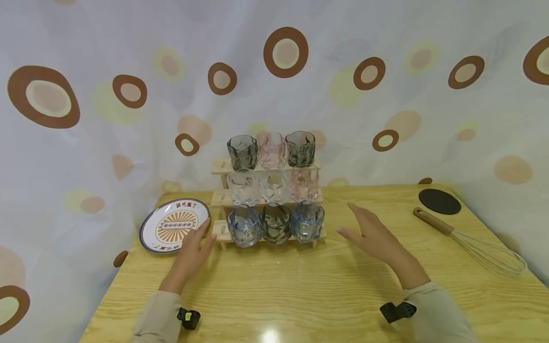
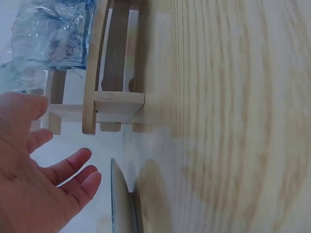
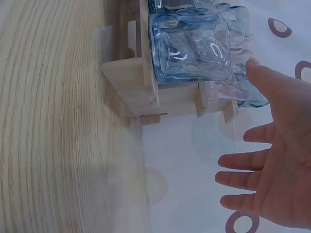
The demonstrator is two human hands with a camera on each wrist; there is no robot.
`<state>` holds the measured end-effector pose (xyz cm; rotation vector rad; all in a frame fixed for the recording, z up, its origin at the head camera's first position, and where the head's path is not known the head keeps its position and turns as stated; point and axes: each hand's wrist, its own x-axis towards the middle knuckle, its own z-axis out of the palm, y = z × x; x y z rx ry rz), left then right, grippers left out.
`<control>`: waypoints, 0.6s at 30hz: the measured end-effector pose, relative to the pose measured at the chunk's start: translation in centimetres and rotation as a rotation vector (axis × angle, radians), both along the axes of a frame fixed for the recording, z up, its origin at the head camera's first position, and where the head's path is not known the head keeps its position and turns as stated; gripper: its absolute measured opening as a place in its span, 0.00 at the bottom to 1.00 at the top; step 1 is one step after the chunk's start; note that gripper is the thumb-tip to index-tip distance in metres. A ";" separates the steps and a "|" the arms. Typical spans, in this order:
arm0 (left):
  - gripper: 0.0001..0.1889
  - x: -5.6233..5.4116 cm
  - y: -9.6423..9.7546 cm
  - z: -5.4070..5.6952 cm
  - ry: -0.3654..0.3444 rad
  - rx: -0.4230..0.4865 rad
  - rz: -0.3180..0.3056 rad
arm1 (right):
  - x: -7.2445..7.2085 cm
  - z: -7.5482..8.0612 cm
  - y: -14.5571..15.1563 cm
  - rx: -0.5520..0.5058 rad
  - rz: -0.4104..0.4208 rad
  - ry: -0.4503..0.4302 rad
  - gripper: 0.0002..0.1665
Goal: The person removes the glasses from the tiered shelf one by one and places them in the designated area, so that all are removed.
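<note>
A three-tier wooden rack (image 1: 220,197) stands at the back of the table, bearing three rows of wavy glass tumblers. Its lowest row has a blue glass (image 1: 244,226) at left, a dark grey glass (image 1: 275,224) in the middle and another blue glass (image 1: 307,222) at right. Clear and pink glasses fill the middle tier; on top, a pink one (image 1: 272,150) sits between two grey ones. My left hand (image 1: 191,255) is beside the rack's left end, fingers spread, holding nothing. To the right of the rack, my right hand (image 1: 377,238) is held out with straight fingers and nothing in it.
A patterned plate (image 1: 147,233) lies left of the rack, overlapped by the left fingertips in the head view. At the right are a black round mat (image 1: 439,201) and a whisk (image 1: 472,240) with a wooden handle. A patterned cloth (image 1: 274,95) hangs behind the table.
</note>
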<state>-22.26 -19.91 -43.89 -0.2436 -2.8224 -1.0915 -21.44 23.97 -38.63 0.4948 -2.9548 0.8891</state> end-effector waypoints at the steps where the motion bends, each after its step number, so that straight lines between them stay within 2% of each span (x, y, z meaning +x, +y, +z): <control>1: 0.29 -0.1 0.1 -0.1 -0.013 0.011 0.004 | -0.2 -0.1 -0.2 -0.010 0.005 -0.004 0.52; 9: 0.27 -1.2 0.4 -0.7 -0.056 0.102 -0.006 | -1.4 -0.7 -1.5 -0.096 0.068 0.012 0.51; 14: 0.26 -1.5 0.4 -1.1 -0.088 0.128 -0.013 | -1.8 -0.9 -2.5 -0.140 0.092 0.032 0.51; 18: 0.27 -1.7 0.3 -1.5 -0.164 0.171 -0.011 | -2.1 -1.0 -3.3 -0.180 0.111 0.029 0.51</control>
